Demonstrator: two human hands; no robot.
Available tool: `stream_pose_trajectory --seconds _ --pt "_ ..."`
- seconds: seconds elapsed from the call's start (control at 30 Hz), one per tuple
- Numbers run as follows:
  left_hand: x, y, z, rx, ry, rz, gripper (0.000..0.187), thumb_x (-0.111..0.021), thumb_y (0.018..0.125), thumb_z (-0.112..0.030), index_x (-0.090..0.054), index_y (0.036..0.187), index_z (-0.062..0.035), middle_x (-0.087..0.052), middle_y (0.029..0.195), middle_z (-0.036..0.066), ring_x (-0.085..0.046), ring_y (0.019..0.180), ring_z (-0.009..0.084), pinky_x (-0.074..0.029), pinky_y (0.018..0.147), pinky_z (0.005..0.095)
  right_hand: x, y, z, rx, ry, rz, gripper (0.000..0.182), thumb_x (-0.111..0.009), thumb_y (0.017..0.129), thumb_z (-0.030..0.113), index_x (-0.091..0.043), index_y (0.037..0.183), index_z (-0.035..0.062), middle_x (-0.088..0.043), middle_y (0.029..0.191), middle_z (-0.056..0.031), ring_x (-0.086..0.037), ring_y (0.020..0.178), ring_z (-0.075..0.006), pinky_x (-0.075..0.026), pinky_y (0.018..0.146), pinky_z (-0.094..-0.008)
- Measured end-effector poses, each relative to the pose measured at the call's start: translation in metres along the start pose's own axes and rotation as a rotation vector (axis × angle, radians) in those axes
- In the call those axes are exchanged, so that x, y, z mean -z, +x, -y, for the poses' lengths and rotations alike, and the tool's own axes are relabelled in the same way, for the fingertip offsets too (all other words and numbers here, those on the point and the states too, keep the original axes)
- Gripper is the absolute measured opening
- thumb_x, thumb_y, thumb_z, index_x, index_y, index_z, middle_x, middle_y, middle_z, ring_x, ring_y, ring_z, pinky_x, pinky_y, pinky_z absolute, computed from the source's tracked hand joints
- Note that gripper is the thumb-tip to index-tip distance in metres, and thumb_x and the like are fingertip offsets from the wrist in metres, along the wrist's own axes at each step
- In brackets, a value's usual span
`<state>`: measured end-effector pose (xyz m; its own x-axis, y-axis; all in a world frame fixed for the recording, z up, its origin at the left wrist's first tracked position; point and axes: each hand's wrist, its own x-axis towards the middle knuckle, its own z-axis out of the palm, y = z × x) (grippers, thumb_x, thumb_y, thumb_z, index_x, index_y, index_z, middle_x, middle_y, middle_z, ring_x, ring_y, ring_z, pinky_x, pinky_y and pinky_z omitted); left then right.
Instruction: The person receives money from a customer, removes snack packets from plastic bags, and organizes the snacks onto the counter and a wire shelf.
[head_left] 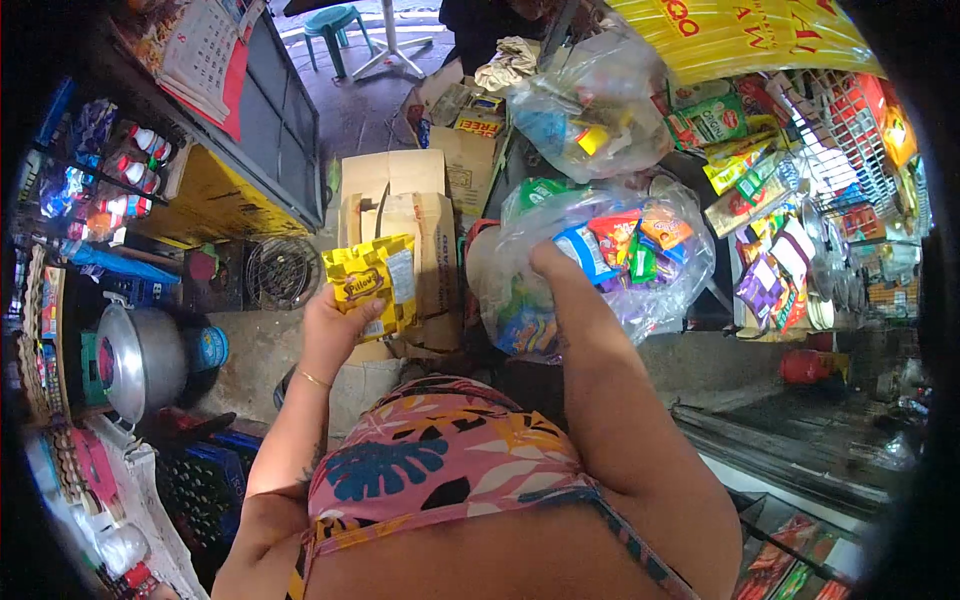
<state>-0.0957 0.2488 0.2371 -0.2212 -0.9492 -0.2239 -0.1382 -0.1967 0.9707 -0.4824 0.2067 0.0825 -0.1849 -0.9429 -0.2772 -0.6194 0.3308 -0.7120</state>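
Note:
My left hand (343, 318) is closed on yellow snack packs (372, 280) with a brown label, held up over the cardboard boxes. My right hand (548, 262) reaches into a clear plastic bag (500, 290) full of colourful snack packs; its fingers are hidden by the plastic and the packs. Beside that hand in the bag lie a blue and white pack (586, 253), a red pack (617, 232) and an orange pack (663, 227). The opened cardboard box (430, 250) stands just right of the yellow packs.
Another clear bag (590, 100) sits behind the first. Packs fill a wire rack (840, 130) at right. At left are a metal pot (145, 360), a fan-like wire grille (282, 272) and a grey cabinet (270, 120). A green stool (335, 35) stands at the back.

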Motion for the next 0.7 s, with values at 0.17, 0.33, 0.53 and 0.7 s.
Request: stream_pose_trajectory --seconds 0.17,0.33,0.53,0.7 --pt "0.005 -0.003 0.008 -0.005 0.028 -0.034 0.030 -0.077 0.081 -0.002 -0.066 0.109 -0.0020 -0.072 0.104 0.005 -0.066 0.089 0.0108 -0.054 0.079 0.0289 -0.023 0.003 0.003 -0.007 -0.116 0.084 0.034 -0.063 0.092 0.029 -0.066 0.103 -0.0026 -0.069 0.096 -0.0142 -0.063 0.082 -0.0256 -0.051 0.076 -0.0386" --pt "0.003 -0.003 0.012 -0.005 0.059 -0.056 0.030 -0.077 0.081 -0.001 -0.066 0.109 -0.0026 -0.071 0.104 0.004 -0.066 0.088 0.0107 -0.055 0.079 0.0287 -0.046 0.001 0.006 -0.004 -0.216 0.146 0.034 -0.064 0.091 0.030 -0.067 0.100 -0.0032 -0.069 0.094 -0.0148 -0.063 0.081 -0.0260 -0.051 0.075 -0.0388" --pt "-0.008 0.008 -0.003 -0.002 0.165 0.048 0.032 -0.077 0.081 0.000 -0.065 0.111 -0.0014 -0.071 0.105 0.005 -0.066 0.091 0.0122 -0.054 0.082 0.0290 0.007 -0.036 -0.018 0.031 -0.024 0.188 0.035 -0.065 0.091 0.031 -0.067 0.097 -0.0040 -0.069 0.091 -0.0155 -0.063 0.079 -0.0265 -0.051 0.074 -0.0391" --pt "-0.014 0.018 0.000 -0.006 0.039 0.098 0.032 -0.076 0.083 -0.002 -0.065 0.113 -0.0012 -0.071 0.106 0.005 -0.066 0.093 0.0126 -0.053 0.083 0.0291 0.109 -0.092 -0.032 -0.271 0.134 -0.551 0.037 -0.069 0.088 0.032 -0.066 0.083 -0.0050 -0.069 0.080 -0.0169 -0.061 0.069 -0.0254 -0.049 0.069 -0.0384"
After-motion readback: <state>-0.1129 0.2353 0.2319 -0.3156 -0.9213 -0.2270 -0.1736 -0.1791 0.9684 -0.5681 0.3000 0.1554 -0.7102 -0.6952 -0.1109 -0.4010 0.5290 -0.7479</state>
